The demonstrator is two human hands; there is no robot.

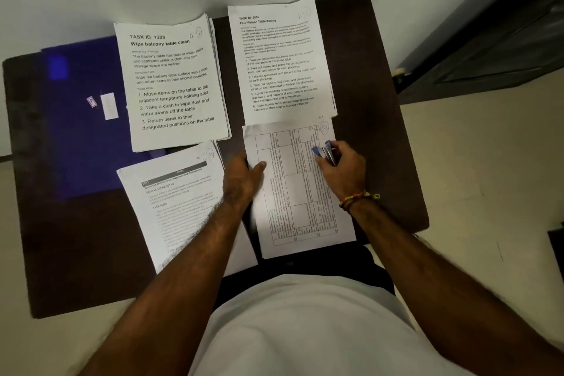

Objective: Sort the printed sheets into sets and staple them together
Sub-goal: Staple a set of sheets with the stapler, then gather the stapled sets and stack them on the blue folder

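Head view, bench (381, 119). Table-printed set (297, 192), 5 o'clock: left hand (244, 174) pinches its left edge, steadying it; right hand (343, 168) grips blue stapler (325, 152) at the top right corner, likely for stapling. Three other stacks at 10, 1, 7 o'clock.

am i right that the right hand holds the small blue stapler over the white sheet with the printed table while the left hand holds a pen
Not quite. The head view shows the left hand holding no pen: it grips the left edge of the white sheet with the printed table. The rest stands: the right hand holds the small blue stapler over that sheet.
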